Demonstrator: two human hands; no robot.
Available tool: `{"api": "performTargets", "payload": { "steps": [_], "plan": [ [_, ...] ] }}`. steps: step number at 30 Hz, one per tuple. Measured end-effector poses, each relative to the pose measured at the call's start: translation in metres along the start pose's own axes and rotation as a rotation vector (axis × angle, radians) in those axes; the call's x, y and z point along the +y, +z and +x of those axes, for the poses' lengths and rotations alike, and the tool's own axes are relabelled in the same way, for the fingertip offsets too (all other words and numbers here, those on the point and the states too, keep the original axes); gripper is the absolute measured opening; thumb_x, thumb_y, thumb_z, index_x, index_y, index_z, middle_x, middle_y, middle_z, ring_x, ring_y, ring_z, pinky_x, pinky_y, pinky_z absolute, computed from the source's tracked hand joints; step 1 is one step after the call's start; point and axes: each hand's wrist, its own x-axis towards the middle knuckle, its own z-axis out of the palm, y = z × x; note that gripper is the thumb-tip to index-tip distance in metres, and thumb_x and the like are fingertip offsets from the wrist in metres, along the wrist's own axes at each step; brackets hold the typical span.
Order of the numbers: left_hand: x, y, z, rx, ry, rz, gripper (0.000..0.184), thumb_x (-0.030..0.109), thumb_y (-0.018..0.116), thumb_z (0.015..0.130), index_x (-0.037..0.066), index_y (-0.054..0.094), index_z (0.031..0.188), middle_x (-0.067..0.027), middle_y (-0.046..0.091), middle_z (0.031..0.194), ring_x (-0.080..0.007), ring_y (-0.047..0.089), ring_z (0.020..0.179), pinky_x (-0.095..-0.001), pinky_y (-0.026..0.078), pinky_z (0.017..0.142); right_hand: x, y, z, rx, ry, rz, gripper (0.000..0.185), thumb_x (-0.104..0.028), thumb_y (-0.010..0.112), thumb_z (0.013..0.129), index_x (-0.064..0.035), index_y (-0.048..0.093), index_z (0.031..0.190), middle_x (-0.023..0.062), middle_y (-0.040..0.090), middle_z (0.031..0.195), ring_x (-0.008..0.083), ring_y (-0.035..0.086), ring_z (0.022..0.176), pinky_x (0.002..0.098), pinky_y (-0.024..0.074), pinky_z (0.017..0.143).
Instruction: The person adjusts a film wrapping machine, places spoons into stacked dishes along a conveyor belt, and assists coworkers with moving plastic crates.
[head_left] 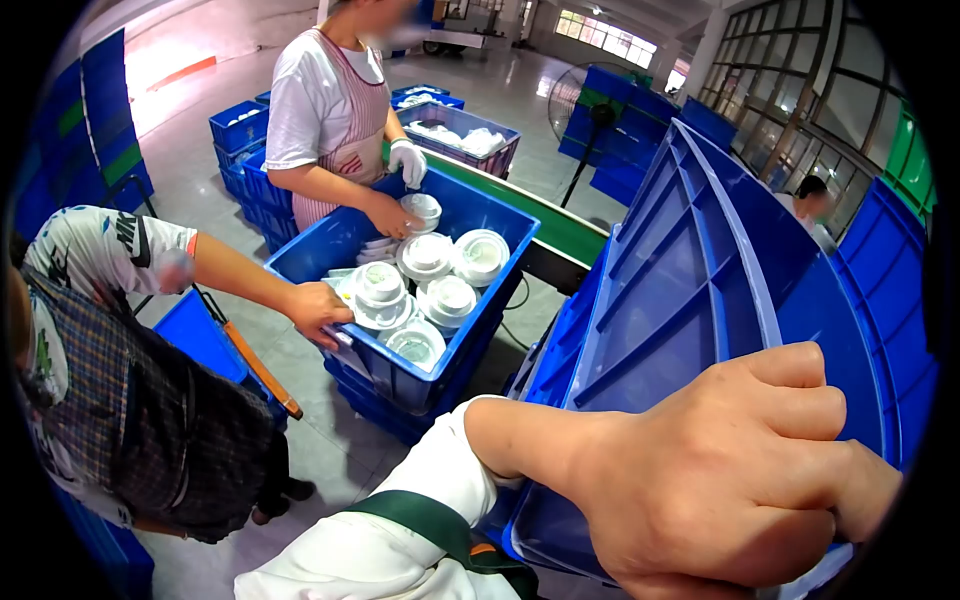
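My left hand [715,465] is large at the lower right, reaching across from the left in a white sleeve [400,510] with a dark green band. Its fingers are curled closed, back of the hand toward me. Whatever they grip is hidden behind the knuckles. A pale edge [825,578] shows just below the fingers, too little of it to name. Right behind the hand stand large blue plastic crates [660,310], tilted in the view, with ribbed walls. My right hand is out of view.
A blue crate [525,225] of stacked white dishes [425,255] stands on other crates. One person [330,110] handles a dish in it; another [140,380] grips its near side. Behind are a green conveyor [570,225], more crates [240,130] and a standing fan [600,115].
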Motion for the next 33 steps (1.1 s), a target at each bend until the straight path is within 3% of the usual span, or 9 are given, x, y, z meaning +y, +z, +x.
{"api": "performTargets", "payload": {
  "steps": [7,8,11,19,22,25,29,33],
  "plan": [
    [0.018,-0.026,0.032,-0.413,-0.331,0.022,0.041,0.038,0.046,0.088,0.012,0.046,0.056,0.0022,0.050,0.063,-0.0132,0.039,0.046,-0.0269,0.025,0.046,-0.001,-0.005,0.005,-0.038,0.068,0.033,0.036,-0.015,0.059,0.081,-0.0051,0.050,0.115,0.0201,0.056,0.084,0.0336,0.056,0.074,0.0367,0.0449,0.064],
    [0.015,-0.020,0.020,-0.342,-0.299,-0.048,0.033,0.033,0.047,0.077,0.008,0.044,0.055,-0.0038,0.044,0.061,-0.0188,0.040,0.051,-0.0322,0.028,0.052,-0.001,-0.006,0.005,-0.067,0.094,0.047,0.036,-0.015,0.058,0.081,-0.0047,0.050,0.115,0.0202,0.056,0.084,0.0341,0.056,0.074,0.0362,0.0449,0.065],
    [0.010,0.003,0.001,-0.145,-0.210,-0.064,0.028,0.028,0.050,0.057,0.007,0.033,0.048,-0.0082,0.034,0.056,-0.0219,0.036,0.052,-0.0342,0.024,0.053,-0.004,-0.011,0.010,-0.108,0.149,0.064,0.036,-0.015,0.058,0.082,-0.0046,0.050,0.115,0.0200,0.056,0.086,0.0337,0.057,0.075,0.0358,0.0452,0.065],
    [0.009,0.007,-0.002,-0.146,-0.197,0.000,0.029,0.031,0.051,0.052,0.006,0.035,0.051,-0.0079,0.036,0.058,-0.0222,0.039,0.054,-0.0341,0.027,0.054,-0.005,-0.014,0.009,-0.105,0.220,0.081,0.036,-0.017,0.057,0.083,-0.0044,0.050,0.115,0.0195,0.057,0.088,0.0328,0.058,0.076,0.0349,0.0459,0.066],
    [0.009,0.008,0.002,-0.050,-0.194,-0.003,0.030,0.032,0.050,0.052,0.007,0.034,0.052,-0.0078,0.036,0.059,-0.0220,0.039,0.053,-0.0339,0.027,0.054,-0.003,-0.014,0.010,-0.103,0.215,0.091,0.036,-0.018,0.057,0.083,-0.0044,0.050,0.115,0.0194,0.058,0.089,0.0324,0.058,0.077,0.0346,0.0461,0.067],
    [0.013,-0.010,0.014,-0.188,-0.300,-0.051,0.041,0.033,0.044,0.089,0.013,0.040,0.053,0.0035,0.042,0.059,-0.0135,0.042,0.049,-0.0270,0.026,0.047,-0.002,-0.015,0.011,-0.106,0.207,0.093,0.036,-0.019,0.056,0.083,-0.0043,0.050,0.116,0.0192,0.058,0.090,0.0321,0.059,0.077,0.0342,0.0464,0.067],
    [0.012,-0.007,0.015,-0.148,-0.300,-0.105,0.040,0.029,0.043,0.088,0.013,0.037,0.051,0.0023,0.036,0.056,-0.0144,0.043,0.050,-0.0274,0.027,0.047,-0.003,-0.015,0.012,-0.104,0.219,0.104,0.036,-0.020,0.056,0.084,-0.0042,0.050,0.116,0.0189,0.059,0.092,0.0316,0.059,0.078,0.0338,0.0467,0.067],
    [0.015,-0.024,0.018,-0.412,-0.347,-0.102,0.042,0.035,0.040,0.089,0.011,0.045,0.056,0.0006,0.040,0.056,-0.0162,0.045,0.053,-0.0286,0.030,0.050,-0.004,-0.019,0.014,-0.128,0.261,0.145,0.036,-0.021,0.055,0.084,-0.0041,0.050,0.116,0.0187,0.059,0.093,0.0311,0.060,0.079,0.0333,0.0471,0.068]
  ]
}}
